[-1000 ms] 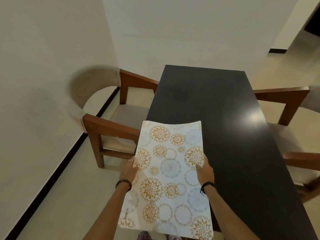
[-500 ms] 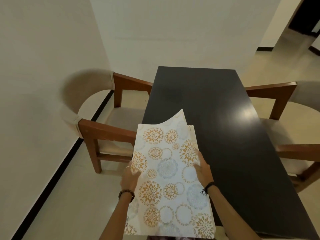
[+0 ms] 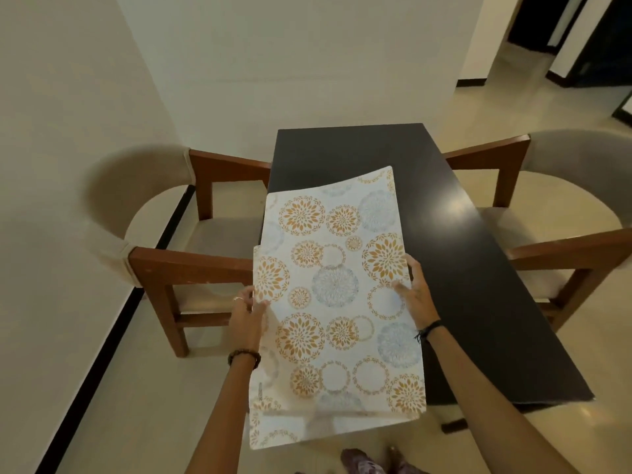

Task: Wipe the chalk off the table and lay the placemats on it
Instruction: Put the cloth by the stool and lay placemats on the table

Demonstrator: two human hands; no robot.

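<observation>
Over the near left corner of the tabletop I'm holding a stack of placemats, patterned with orange and grey-blue rosettes. They aren't lying flat: the far end curves over the dark surface, while the near end hangs past the near edge, above the floor. At least two sheets show, since a lower one sticks out at the near end and another corner steps out on the left side. I judge they're fanned this way so that one mat can be peeled off the stack and laid down.

My left hand pinches the left edge, thumb on top, fingers tucked beneath, which steadies the lower sheets. My right hand grips the right edge, thumb on the printed face and fingers curled round the side, seemingly taking the top sheet. Both forearms reach forward from the bottom of the view, wrists roughly level, beaded bracelet on the left, dark cord on the right.

I see no chalk on the tabletop, only a glare spot, so wiping looks finished. Wooden chairs stand at either long side.
</observation>
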